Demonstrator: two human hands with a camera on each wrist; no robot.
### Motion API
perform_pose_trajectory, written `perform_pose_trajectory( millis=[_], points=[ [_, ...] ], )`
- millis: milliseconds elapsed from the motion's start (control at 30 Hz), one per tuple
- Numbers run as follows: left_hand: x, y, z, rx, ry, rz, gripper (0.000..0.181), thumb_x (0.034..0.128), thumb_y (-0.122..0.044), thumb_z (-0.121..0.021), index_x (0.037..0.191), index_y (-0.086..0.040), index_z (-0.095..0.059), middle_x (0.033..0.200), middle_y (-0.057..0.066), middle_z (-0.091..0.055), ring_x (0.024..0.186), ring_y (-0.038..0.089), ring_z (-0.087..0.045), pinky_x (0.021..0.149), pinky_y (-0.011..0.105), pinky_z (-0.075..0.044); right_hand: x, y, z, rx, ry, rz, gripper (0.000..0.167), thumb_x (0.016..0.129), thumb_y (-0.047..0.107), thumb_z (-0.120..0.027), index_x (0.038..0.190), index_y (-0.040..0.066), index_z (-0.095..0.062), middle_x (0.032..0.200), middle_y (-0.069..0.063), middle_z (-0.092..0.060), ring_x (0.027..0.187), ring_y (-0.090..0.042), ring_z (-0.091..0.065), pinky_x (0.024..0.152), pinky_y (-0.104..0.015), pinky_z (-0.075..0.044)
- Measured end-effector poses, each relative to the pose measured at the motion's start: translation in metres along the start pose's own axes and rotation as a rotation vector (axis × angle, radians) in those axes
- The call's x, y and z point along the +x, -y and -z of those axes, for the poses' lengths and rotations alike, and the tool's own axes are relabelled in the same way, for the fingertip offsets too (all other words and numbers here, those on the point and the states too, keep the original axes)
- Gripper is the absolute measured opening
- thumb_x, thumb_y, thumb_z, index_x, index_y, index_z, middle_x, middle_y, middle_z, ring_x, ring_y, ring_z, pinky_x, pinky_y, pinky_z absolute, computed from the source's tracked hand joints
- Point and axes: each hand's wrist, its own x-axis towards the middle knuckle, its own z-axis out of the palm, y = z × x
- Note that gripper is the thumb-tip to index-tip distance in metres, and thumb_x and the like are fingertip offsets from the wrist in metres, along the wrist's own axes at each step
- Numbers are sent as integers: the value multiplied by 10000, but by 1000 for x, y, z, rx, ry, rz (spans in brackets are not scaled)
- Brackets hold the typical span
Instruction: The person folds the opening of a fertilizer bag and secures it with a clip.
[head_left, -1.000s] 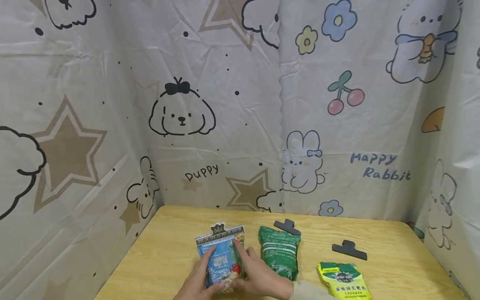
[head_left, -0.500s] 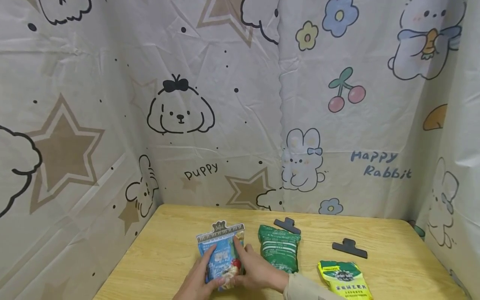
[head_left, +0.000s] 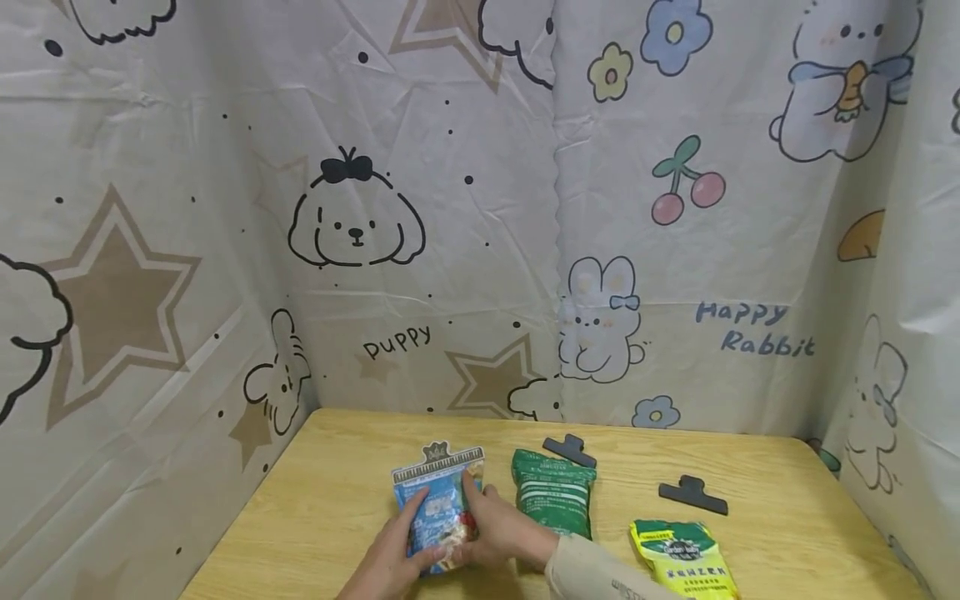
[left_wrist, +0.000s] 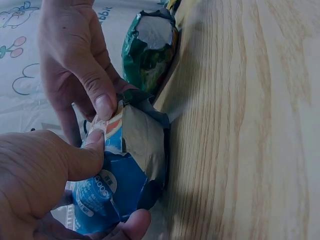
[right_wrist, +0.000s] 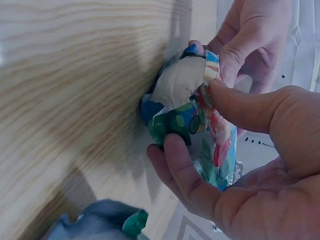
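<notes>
A blue food bag (head_left: 442, 502) with printed food on its front stands slightly tilted at the table's middle-left. Across its top edge sits a clip (head_left: 438, 464) with a piano-key pattern. My left hand (head_left: 392, 550) grips the bag's left side, and my right hand (head_left: 501, 523) grips its right side. Thumbs from both hands meet near the bag's bottom edge. Each wrist view shows the bag's folded base, a plain pale panel (left_wrist: 145, 140) facing the camera. In the right wrist view, my right fingers (right_wrist: 182, 170) curl under the bag's side.
To the right a green bag (head_left: 553, 493) stands on the wooden table (head_left: 322, 492), with a dark clip (head_left: 572, 451) behind it. Farther right are a yellow-and-green bag (head_left: 684, 560) and another dark clip (head_left: 693, 494). A printed curtain (head_left: 420, 250) surrounds the table.
Both hands keep hold of the blue bag, which has barely moved. My right wrist and sleeve have shifted a little left, and the head view has shifted slightly.
</notes>
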Motion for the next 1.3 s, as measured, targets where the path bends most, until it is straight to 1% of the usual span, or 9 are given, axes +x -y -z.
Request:
perform_pose_trajectory(
  millis=[67,200,300,433,533,700,800,1133,1300],
  points=[
    [2,-1,1,24,-12,-10,890,874,-358,-774,1591,-127,-301,1507,350,-412,1355,579,-420,1059,710,-388,3,1,-1,1,-12,-4,1127,784,318,-880,1619,57,-169,1421,-370,-457,1027,-341,-649,908,-464,-573],
    [9,-2,4,77,-15,-27,870,880,-314,-775,1577,-73,-315,1487,368,-435,1340,587,-440,1058,703,-398,9,3,0,9,-21,-31,1099,791,288,-878,1615,58,-188,1469,-394,-412,1112,-411,-639,947,-515,-557],
    [14,-3,6,102,4,-1,857,883,-301,-774,1570,-61,-322,1494,374,-428,1348,589,-435,1068,699,-392,15,5,1,-10,-13,-52,1075,795,293,-878,1606,44,-216,1505,-394,-390,1239,-465,-593,989,-540,-539],
    [19,-6,8,121,19,58,843,888,-303,-769,1568,-72,-327,1492,372,-433,1330,580,-460,1062,691,-406,24,7,3,-35,23,-76,1063,804,282,-873,1598,20,-218,1541,-359,-379,1359,-458,-516,1058,-534,-502],
    [23,-7,9,113,26,76,840,897,-314,-760,1571,-71,-321,1477,375,-449,1308,561,-497,1046,671,-435,30,9,6,-37,53,-99,1053,814,262,-863,1599,16,-206,1562,-334,-368,1425,-449,-448,1129,-536,-444],
    [29,-8,10,80,43,81,848,900,-332,-749,1580,-80,-309,1505,372,-420,1344,566,-462,1070,670,-415,35,7,11,-38,63,-130,1029,827,270,-850,1600,21,-219,1564,-315,-386,1453,-438,-421,1186,-534,-381],
    [32,-6,10,71,39,81,848,891,-325,-755,1577,-81,-320,1522,368,-400,1371,580,-420,1096,681,-381,38,4,11,-24,68,-117,1018,833,259,-843,1597,7,-219,1557,-322,-393,1452,-447,-418,1199,-537,-361],
    [43,-2,11,68,34,114,835,887,-345,-758,1575,-110,-346,1542,355,-381,1404,580,-377,1116,690,-353,47,-1,13,-70,98,-123,967,863,336,-805,1593,21,-254,1519,-240,-489,1396,-352,-508,1155,-478,-431],
    [46,-4,13,68,52,132,817,892,-308,-757,1566,-80,-356,1544,358,-373,1409,578,-368,1128,688,-338,51,-7,13,14,113,-114,937,871,320,-803,1587,22,-277,1568,-201,-450,1451,-347,-450,1187,-496,-390]
  ],
)
